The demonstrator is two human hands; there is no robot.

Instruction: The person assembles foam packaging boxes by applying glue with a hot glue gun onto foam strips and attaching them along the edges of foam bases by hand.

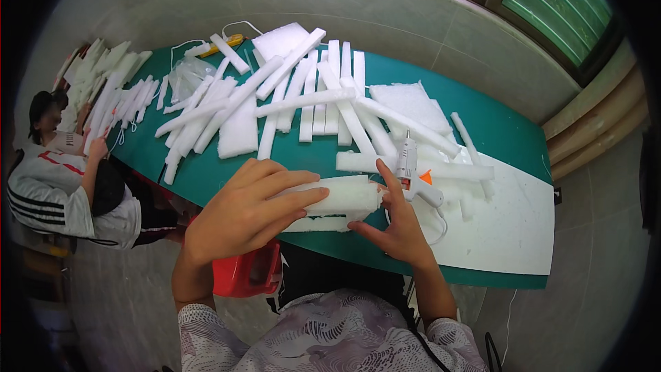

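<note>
A white foam block (337, 196), seemingly built of strips, lies across the near edge of the green table. My left hand (255, 207) rests over its left part with fingers on top, gripping it. At its right end, my right hand (396, 224) holds the block between thumb and fingers. Below the block, another thin foam strip (320, 224) shows partly, and I cannot tell whether it is joined on. Just right of my right hand is a white glue gun (410, 158) with an orange trigger; its cable runs down past it.
Loose foam strips (296, 93) heap across the green table (499, 127). A white board (513, 213) lies at the right, near foam slabs (410, 107). An orange-yellow tool (222, 45) lies at the back. At far left sits another person (62, 186) by more foam. A red stool (248, 272) stands below.
</note>
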